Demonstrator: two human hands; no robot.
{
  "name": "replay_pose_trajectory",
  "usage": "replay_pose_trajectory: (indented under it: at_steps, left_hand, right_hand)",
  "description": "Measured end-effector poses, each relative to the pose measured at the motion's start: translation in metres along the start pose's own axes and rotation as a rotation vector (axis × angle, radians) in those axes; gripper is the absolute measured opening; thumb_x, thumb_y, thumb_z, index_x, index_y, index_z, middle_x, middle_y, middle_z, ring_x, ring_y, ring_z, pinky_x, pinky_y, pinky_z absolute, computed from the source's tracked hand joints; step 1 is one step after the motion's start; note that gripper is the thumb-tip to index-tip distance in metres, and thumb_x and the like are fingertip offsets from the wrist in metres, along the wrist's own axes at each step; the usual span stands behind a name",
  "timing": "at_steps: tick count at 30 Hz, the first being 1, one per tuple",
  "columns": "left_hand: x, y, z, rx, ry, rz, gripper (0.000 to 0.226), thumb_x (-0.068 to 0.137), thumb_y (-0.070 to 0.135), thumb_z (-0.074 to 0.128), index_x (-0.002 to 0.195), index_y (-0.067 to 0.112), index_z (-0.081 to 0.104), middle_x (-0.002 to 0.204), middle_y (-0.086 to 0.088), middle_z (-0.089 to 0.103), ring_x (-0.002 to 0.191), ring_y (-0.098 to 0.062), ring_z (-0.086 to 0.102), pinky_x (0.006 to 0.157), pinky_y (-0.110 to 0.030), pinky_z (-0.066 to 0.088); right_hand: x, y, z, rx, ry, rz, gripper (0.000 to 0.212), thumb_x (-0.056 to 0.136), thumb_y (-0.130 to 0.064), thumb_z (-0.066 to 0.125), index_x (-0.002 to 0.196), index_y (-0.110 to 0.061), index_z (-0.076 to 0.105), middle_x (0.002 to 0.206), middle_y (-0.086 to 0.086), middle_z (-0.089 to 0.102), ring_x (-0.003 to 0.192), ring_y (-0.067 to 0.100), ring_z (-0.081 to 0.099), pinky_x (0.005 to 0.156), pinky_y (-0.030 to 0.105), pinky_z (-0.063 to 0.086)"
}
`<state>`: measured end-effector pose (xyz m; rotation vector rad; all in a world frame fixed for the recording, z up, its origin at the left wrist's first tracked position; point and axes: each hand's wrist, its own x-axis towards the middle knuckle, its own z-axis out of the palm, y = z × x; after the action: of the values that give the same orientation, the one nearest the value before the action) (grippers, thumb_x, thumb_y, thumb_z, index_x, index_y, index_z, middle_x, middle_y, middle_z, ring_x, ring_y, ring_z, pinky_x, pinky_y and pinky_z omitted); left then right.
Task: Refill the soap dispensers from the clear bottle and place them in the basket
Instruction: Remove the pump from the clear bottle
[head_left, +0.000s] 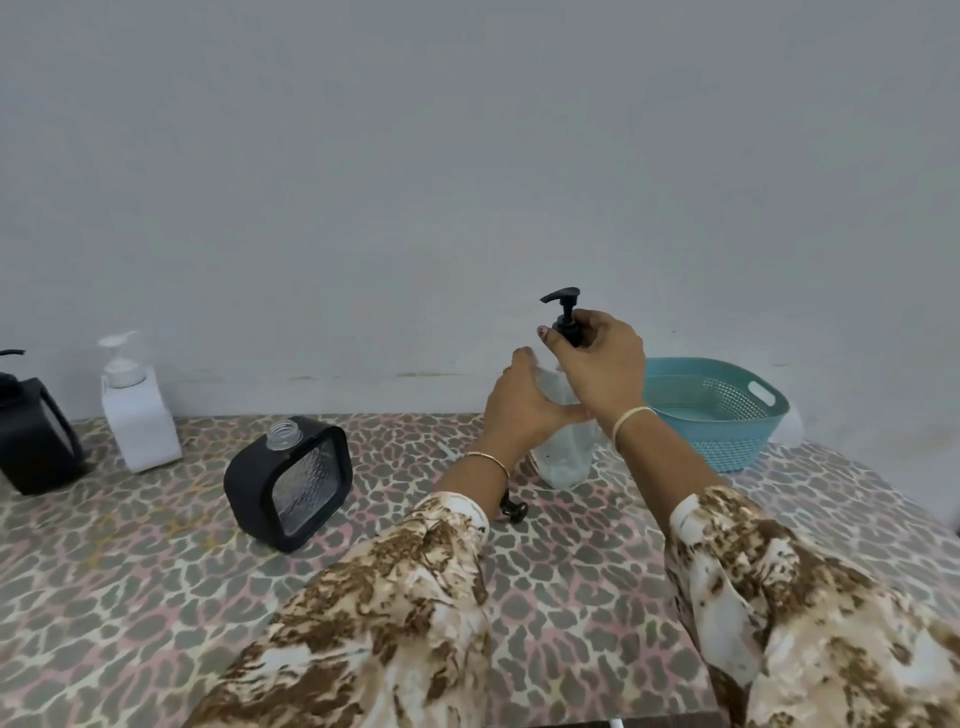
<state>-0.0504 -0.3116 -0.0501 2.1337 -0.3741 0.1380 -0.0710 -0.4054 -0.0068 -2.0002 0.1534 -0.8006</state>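
Left of the teal plastic basket (693, 367), the left hand (519, 413) gripped the upright clear plastic bottle (563, 460) while the right hand (605, 366) pinched its black pump collar (567, 318) between curled fingers (589, 323)

Worn on the head, facing forward and down over the table (130, 597) toward a plain wall (467, 156) at 12 o'clock. Wide-angle, with wall across the whole upper half. Close in, with sleeves (363, 623) entering from 5 and 6 o'clock. Framed just right of centre on the left hand (519, 410) round a clear bottle (566, 457) and the right hand (597, 369) pinching its pump (563, 304). Bounded by a basket (727, 415) at 3 o'clock and a black dispenser (36, 431), cut by the edge, at 9 o'clock. One view only.
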Motion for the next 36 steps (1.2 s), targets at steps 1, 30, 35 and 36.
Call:
replay_pose_trajectory:
  at_steps: [1,30,35,36]
  left_hand:
    - [0.0,-0.002,-0.004,-0.009,-0.016,0.008,0.086,0.06,0.048,0.087,0.121,0.014,0.037,0.116,-0.001,0.054,0.108,-0.022,0.056,0.073,-0.031,0.045]
    - [-0.018,-0.004,-0.018,-0.041,-0.087,-0.019,0.1,0.061,0.044,0.089,0.139,0.018,0.032,0.135,0.0,0.051,0.124,-0.02,0.05,0.095,-0.033,0.045]
    - [-0.018,-0.003,-0.021,-0.042,-0.104,-0.023,0.108,0.065,0.041,0.087,0.149,0.015,0.023,0.147,-0.005,0.044,0.134,-0.023,0.043,0.102,-0.032,0.039]
    - [-0.018,-0.003,-0.021,-0.046,-0.108,-0.027,0.109,0.065,0.041,0.087,0.149,0.015,0.022,0.147,-0.005,0.043,0.135,-0.023,0.042,0.102,-0.031,0.039]
  right_hand:
    - [0.001,0.0,-0.002,0.066,-0.052,0.005,0.02,0.08,-0.033,0.075,0.095,-0.02,0.069,0.085,-0.007,0.071,0.083,0.01,0.068,0.081,0.025,0.053]
    - [-0.003,-0.008,-0.016,0.336,-0.256,0.114,0.038,0.078,0.004,0.065,0.112,-0.012,0.063,0.096,0.001,0.072,0.1,0.018,0.068,0.093,0.036,0.053]
    - [-0.002,-0.012,-0.006,0.056,-0.117,0.055,0.05,0.064,-0.041,0.086,0.098,-0.018,0.057,0.086,-0.014,0.063,0.08,0.004,0.06,0.073,0.02,0.047]
    - [-0.002,-0.013,-0.006,0.053,-0.088,0.058,0.05,0.063,-0.042,0.086,0.096,-0.017,0.058,0.082,-0.014,0.062,0.075,0.0,0.058,0.069,0.016,0.045]
